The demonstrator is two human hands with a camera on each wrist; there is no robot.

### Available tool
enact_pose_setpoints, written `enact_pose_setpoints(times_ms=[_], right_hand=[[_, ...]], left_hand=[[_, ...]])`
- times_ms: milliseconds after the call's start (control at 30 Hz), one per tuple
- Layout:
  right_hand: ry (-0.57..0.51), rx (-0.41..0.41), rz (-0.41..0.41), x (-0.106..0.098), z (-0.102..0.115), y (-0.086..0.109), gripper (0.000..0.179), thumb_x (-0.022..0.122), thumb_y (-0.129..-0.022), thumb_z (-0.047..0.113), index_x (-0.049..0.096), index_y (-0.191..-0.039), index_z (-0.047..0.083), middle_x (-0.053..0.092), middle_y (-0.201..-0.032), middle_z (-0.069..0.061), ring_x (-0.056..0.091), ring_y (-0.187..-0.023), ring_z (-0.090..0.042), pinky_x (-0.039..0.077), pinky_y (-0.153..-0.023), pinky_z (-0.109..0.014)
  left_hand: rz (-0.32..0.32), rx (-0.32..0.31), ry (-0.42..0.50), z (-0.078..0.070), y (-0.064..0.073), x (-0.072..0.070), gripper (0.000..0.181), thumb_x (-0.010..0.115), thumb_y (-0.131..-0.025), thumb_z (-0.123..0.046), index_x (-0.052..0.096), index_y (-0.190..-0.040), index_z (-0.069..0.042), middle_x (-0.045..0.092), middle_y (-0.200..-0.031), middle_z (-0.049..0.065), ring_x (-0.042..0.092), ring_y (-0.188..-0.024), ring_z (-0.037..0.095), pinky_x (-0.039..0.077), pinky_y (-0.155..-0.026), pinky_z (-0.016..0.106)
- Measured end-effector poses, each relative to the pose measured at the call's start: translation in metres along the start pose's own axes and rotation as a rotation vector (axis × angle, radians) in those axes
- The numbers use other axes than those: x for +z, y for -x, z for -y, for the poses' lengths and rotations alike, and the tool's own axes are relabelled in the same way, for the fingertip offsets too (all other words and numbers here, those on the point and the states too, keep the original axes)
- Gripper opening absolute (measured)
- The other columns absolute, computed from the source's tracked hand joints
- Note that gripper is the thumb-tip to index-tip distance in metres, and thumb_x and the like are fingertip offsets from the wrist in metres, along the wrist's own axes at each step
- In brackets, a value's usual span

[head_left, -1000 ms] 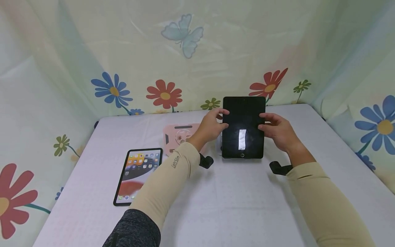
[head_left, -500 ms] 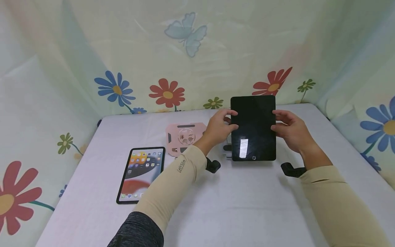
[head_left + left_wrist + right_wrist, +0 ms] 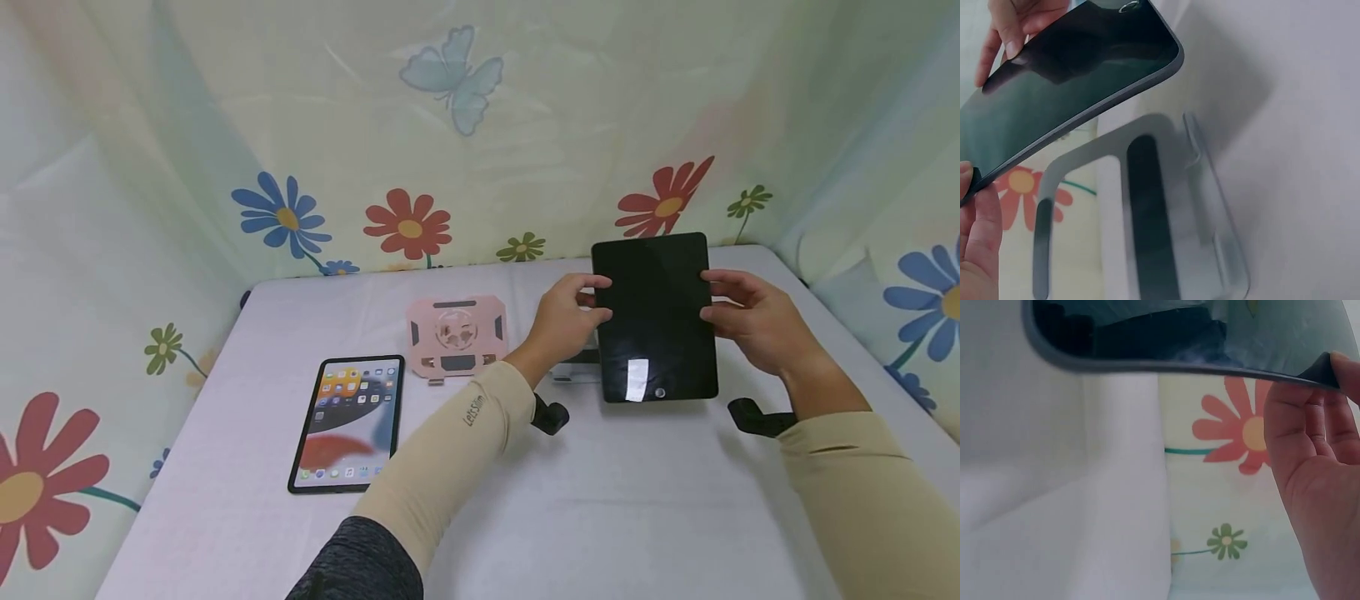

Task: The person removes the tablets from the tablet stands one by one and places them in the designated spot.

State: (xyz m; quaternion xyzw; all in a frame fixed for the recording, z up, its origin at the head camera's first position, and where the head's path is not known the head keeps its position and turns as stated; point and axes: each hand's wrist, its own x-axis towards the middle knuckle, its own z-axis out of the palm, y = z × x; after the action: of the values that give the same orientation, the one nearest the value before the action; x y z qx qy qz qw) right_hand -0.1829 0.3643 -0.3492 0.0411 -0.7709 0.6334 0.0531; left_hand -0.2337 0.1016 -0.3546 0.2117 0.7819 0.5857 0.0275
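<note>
A dark-screened tablet (image 3: pixel 656 317) with a round home button is held upright between both hands, slightly tilted. My left hand (image 3: pixel 566 317) pinches its left edge with thumb and fingers. On the opposite edge my right hand (image 3: pixel 757 321) grips it the same way. In the left wrist view the tablet (image 3: pixel 1085 81) is raised off a grey metal stand (image 3: pixel 1191 206) with a black pad and two front lips. From the head view most of that stand (image 3: pixel 573 375) is hidden behind the tablet. The right wrist view shows my right hand (image 3: pixel 1316 456) at the tablet's edge.
A pink stand (image 3: pixel 457 337) with dark pads sits left of my left hand. Farther left a second tablet (image 3: pixel 345 425) with a lit screen lies flat on the white table (image 3: pixel 600 517). A flowered curtain (image 3: pixel 555 150) hangs behind the table.
Both hands have moved the dark tablet to the right, away from in front of the metal stand, and it has tilted slightly. More of the metal stand and the pink stand now shows.
</note>
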Motion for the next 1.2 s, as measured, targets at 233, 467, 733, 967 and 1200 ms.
enact_pose_setpoints(times_ms=[233,467,733,967,1200], right_hand=[[-0.077,0.003,0.007,-0.012,-0.007,0.01,0.043,0.058,-0.097,-0.006,0.062,-0.125,0.027,0.049,-0.115,0.004,0.057,-0.089,-0.004,0.051,-0.071,-0.014],[-0.112,0.013,0.001,-0.026,-0.019,0.02,0.046,0.057,-0.097,-0.009,0.063,-0.123,0.028,0.047,-0.116,0.006,0.053,-0.093,-0.003,0.05,-0.072,-0.013],[-0.181,-0.002,0.001,-0.039,-0.03,0.027,0.049,0.053,-0.097,-0.013,0.066,-0.123,0.026,0.047,-0.116,0.006,0.051,-0.096,-0.003,0.048,-0.074,-0.011],[-0.086,0.038,-0.014,-0.048,-0.038,0.036,0.047,0.054,-0.098,-0.009,0.063,-0.124,0.03,0.045,-0.116,0.007,0.05,-0.094,-0.001,0.047,-0.073,-0.01],[-0.077,0.055,-0.026,-0.054,-0.045,0.04,0.047,0.054,-0.099,-0.008,0.063,-0.123,0.032,0.048,-0.115,0.01,0.054,-0.091,-0.001,0.047,-0.071,-0.012]], left_hand=[[-0.017,-0.009,0.017,0.007,0.0,0.02,0.035,0.073,-0.091,-0.004,0.068,-0.124,-0.012,0.058,-0.111,-0.005,0.054,-0.095,0.006,0.047,-0.068,0.017],[0.003,-0.086,0.037,0.007,0.002,0.039,0.035,0.073,-0.091,-0.006,0.069,-0.124,-0.018,0.057,-0.111,-0.01,0.054,-0.092,0.003,0.05,-0.063,0.018],[0.033,-0.103,0.006,0.007,0.001,0.054,0.034,0.073,-0.091,-0.004,0.07,-0.122,-0.018,0.056,-0.103,-0.01,0.054,-0.085,0.003,0.047,-0.061,0.018],[0.058,-0.1,-0.032,0.012,0.001,0.068,0.036,0.073,-0.09,-0.003,0.071,-0.122,-0.019,0.056,-0.102,-0.01,0.053,-0.086,0.0,0.047,-0.063,0.016],[0.068,-0.084,-0.032,0.015,0.004,0.078,0.036,0.071,-0.091,0.0,0.071,-0.123,-0.017,0.058,-0.109,-0.009,0.053,-0.085,0.0,0.047,-0.063,0.015]])
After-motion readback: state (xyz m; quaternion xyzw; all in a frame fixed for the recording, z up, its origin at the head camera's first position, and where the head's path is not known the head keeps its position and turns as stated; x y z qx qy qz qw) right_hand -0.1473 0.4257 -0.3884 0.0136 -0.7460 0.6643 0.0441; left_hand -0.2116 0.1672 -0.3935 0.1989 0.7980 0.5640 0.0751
